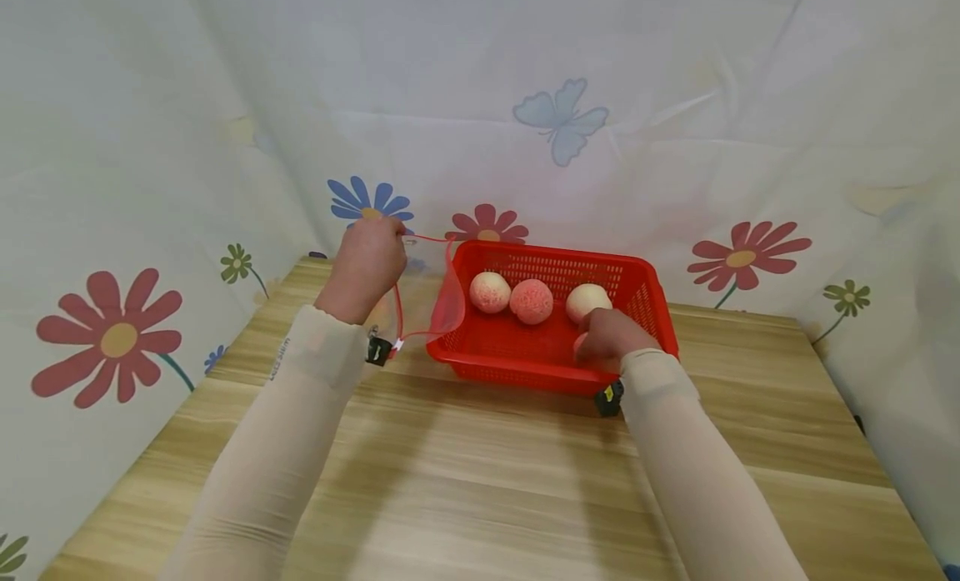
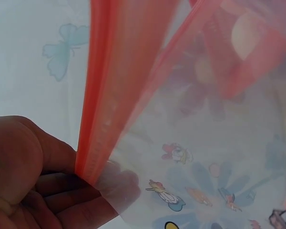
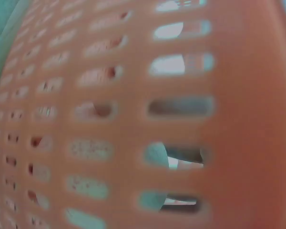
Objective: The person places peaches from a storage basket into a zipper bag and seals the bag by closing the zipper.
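My left hand (image 1: 369, 260) pinches the red-edged top of a clear plastic bag (image 1: 431, 302) and holds it up just left of a red mesh basket (image 1: 517, 371). The left wrist view shows the fingers (image 2: 33, 176) gripping the bag's red strip (image 2: 109, 95), with cartoon prints on the film. Three pale pink peaches (image 1: 531, 301) lie along the basket's far side. My right hand (image 1: 611, 338) reaches down into the basket's near right corner, fingers curled over a fourth peach (image 1: 578, 343) that is mostly hidden. In the right wrist view only the basket wall (image 3: 133, 129) shows, blurred.
The basket stands near the back of a wooden table (image 1: 480, 498). A white cloth with printed flowers and a butterfly (image 1: 561, 131) hangs behind and on both sides, close to the table's edges.
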Motion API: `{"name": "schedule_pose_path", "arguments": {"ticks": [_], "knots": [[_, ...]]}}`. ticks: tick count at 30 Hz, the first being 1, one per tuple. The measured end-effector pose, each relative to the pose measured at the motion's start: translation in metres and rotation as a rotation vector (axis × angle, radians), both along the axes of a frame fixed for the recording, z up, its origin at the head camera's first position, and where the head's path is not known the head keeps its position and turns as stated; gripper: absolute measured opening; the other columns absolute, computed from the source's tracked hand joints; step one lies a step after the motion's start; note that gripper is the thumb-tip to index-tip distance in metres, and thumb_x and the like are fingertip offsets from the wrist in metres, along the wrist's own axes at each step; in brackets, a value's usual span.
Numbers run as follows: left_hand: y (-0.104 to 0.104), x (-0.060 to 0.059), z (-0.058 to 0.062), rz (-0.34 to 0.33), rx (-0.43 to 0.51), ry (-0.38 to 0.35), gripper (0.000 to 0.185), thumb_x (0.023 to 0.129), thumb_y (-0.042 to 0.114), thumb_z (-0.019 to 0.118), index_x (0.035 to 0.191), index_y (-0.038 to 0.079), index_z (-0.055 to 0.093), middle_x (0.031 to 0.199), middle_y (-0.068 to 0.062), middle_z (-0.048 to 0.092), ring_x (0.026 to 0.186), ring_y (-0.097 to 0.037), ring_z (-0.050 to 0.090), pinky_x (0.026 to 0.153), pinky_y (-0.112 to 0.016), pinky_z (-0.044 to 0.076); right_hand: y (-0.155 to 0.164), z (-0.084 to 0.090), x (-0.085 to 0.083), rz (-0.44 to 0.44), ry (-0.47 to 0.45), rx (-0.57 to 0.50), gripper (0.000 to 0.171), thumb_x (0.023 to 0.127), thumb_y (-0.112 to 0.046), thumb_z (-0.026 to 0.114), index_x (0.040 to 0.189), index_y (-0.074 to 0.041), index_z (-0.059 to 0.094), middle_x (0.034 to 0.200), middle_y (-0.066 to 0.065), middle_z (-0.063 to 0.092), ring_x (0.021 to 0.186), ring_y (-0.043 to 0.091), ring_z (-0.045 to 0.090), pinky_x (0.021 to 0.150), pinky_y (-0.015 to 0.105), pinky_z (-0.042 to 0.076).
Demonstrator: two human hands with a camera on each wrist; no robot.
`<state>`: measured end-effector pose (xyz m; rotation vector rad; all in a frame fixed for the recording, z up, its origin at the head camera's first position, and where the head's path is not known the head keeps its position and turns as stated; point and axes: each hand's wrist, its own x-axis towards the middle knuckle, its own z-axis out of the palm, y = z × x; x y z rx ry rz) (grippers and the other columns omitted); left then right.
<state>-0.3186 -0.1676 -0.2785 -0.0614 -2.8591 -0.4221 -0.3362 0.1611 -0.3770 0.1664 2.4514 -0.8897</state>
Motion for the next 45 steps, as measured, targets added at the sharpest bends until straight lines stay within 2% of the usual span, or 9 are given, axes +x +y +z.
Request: {"name": "schedule_pose_path", "arguments": {"ticks": [3, 5, 10, 13, 18, 23, 32, 36, 45], "knots": [[0.0, 0.0, 0.0, 0.0, -0.001, 0.002, 0.034, 0.095, 0.005, 0.043, 0.119, -0.003, 0.065, 0.112, -0.022, 0.069, 0.094, -0.035, 0.067, 0.083, -0.045, 0.058, -0.003, 0.002, 0.001, 0.005, 0.003, -0.014, 0.063, 0.076, -0.018, 0.081, 0.133, -0.014, 0.053, 0.124, 0.013, 0.052, 0.109, 0.033, 0.05, 0.07, 0.034, 0.057], [0.0, 0.001, 0.0, -0.002, -0.002, 0.005, 0.034, 0.094, 0.005, 0.042, 0.119, -0.003, 0.065, 0.111, -0.022, 0.069, 0.094, -0.035, 0.067, 0.083, -0.045, 0.058, -0.006, 0.006, 0.001, 0.061, 0.039, 0.025, 0.067, 0.076, -0.02, 0.081, 0.136, -0.015, 0.052, 0.124, 0.011, 0.054, 0.109, 0.031, 0.05, 0.073, 0.034, 0.055], [0.0, 0.002, 0.0, -0.009, -0.004, 0.012, 0.034, 0.094, 0.005, 0.043, 0.119, -0.003, 0.065, 0.111, -0.022, 0.069, 0.095, -0.036, 0.067, 0.083, -0.045, 0.058, -0.017, 0.014, 0.001, 0.21, 0.178, 0.129, 0.058, 0.076, -0.024, 0.081, 0.128, -0.013, 0.059, 0.116, 0.009, 0.064, 0.101, 0.027, 0.055, 0.078, 0.035, 0.054], [0.0, 0.002, 0.0, -0.01, -0.001, 0.013, 0.034, 0.095, 0.005, 0.043, 0.119, -0.003, 0.065, 0.111, -0.022, 0.069, 0.094, -0.035, 0.068, 0.081, -0.045, 0.058, -0.025, 0.02, 0.002, 0.245, 0.232, 0.143, 0.054, 0.075, -0.024, 0.081, 0.125, -0.012, 0.062, 0.115, 0.009, 0.067, 0.097, 0.027, 0.058, 0.078, 0.035, 0.056], [0.001, 0.002, 0.0, -0.015, -0.001, 0.028, 0.035, 0.094, 0.004, 0.041, 0.117, -0.003, 0.066, 0.109, -0.023, 0.07, 0.094, -0.036, 0.067, 0.083, -0.045, 0.057, -0.035, 0.029, 0.007, 0.256, 0.267, 0.112, 0.063, 0.076, -0.024, 0.081, 0.133, -0.012, 0.058, 0.123, 0.01, 0.066, 0.1, 0.027, 0.059, 0.079, 0.036, 0.058], [0.002, 0.003, 0.0, -0.02, 0.003, 0.038, 0.035, 0.093, 0.003, 0.041, 0.115, -0.004, 0.067, 0.109, -0.022, 0.07, 0.095, -0.036, 0.067, 0.084, -0.046, 0.057, -0.044, 0.038, 0.01, 0.272, 0.32, 0.102, 0.072, 0.076, -0.028, 0.08, 0.14, -0.011, 0.051, 0.132, 0.011, 0.061, 0.11, 0.029, 0.058, 0.088, 0.043, 0.056], [0.003, 0.003, -0.002, -0.012, 0.025, 0.013, 0.034, 0.094, 0.003, 0.042, 0.117, -0.004, 0.066, 0.112, -0.022, 0.069, 0.096, -0.035, 0.067, 0.084, -0.045, 0.058, -0.062, 0.048, 0.016, 0.289, 0.457, 0.031, 0.065, 0.075, -0.035, 0.079, 0.133, -0.015, 0.057, 0.123, 0.005, 0.065, 0.105, 0.026, 0.057, 0.089, 0.044, 0.055], [0.004, 0.003, -0.003, -0.002, 0.022, 0.004, 0.034, 0.095, 0.004, 0.043, 0.119, -0.003, 0.065, 0.112, -0.022, 0.069, 0.095, -0.034, 0.067, 0.084, -0.045, 0.058, -0.07, 0.05, 0.017, 0.292, 0.497, -0.006, 0.064, 0.076, -0.039, 0.078, 0.133, -0.017, 0.056, 0.125, 0.004, 0.063, 0.107, 0.025, 0.057, 0.089, 0.045, 0.055], [0.002, 0.002, -0.005, -0.01, 0.005, 0.041, 0.036, 0.093, 0.003, 0.041, 0.117, -0.004, 0.067, 0.11, -0.022, 0.07, 0.095, -0.036, 0.067, 0.084, -0.045, 0.058, -0.092, 0.056, 0.022, 0.241, 0.597, -0.085, 0.068, 0.079, -0.05, 0.073, 0.135, -0.018, 0.053, 0.129, 0.002, 0.06, 0.11, 0.023, 0.054, 0.088, 0.043, 0.056]]}}
